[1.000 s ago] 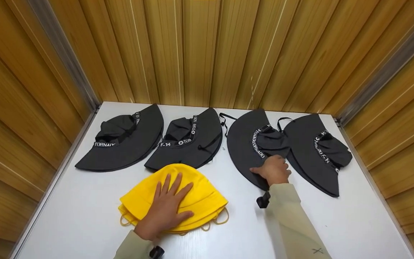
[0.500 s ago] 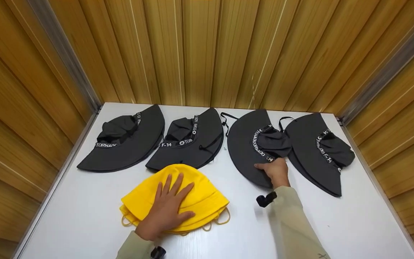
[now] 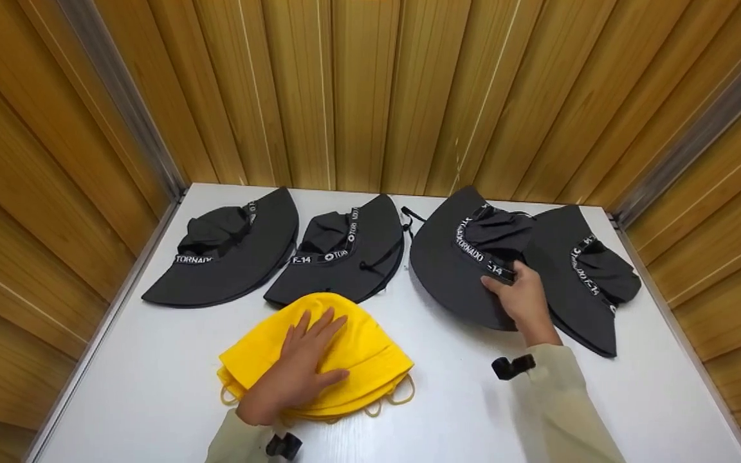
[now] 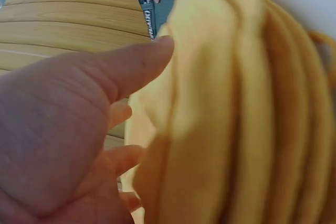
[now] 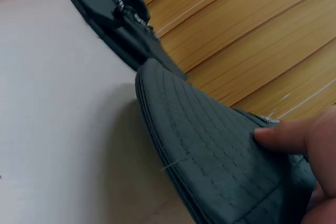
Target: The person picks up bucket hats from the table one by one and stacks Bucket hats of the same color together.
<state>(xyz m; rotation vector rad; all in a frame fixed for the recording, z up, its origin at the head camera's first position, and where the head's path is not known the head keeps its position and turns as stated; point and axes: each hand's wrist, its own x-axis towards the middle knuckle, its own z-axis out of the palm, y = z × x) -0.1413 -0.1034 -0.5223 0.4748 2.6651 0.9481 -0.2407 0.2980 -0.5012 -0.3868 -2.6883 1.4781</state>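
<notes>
My right hand (image 3: 525,299) pinches the brim of a dark grey bucket hat (image 3: 451,276), thumb on top, near its lettered band. In the right wrist view the layered, stitched brim (image 5: 199,135) stands raised over the white surface, with a shadow beneath it. My left hand (image 3: 296,373) lies over a folded stack of yellow hats (image 3: 364,331), fingers extended and thumb out. The left wrist view shows the yellow layers (image 4: 205,103) close up, beside the straight thumb (image 4: 131,66); whether the palm touches them I cannot tell.
Two more grey hats lie left, one at the far left (image 3: 248,270) and one in the middle (image 3: 377,257). Another grey hat (image 3: 557,257) adjoins the held one on the right. Wood-look panels (image 3: 364,96) enclose the white table (image 3: 119,386) at back and sides.
My right hand has gone from resting on the hat's brim to gripping it, lifting and tilting the hat slightly rightward. My left hand stays over the yellow hats, its fingers now closer together.
</notes>
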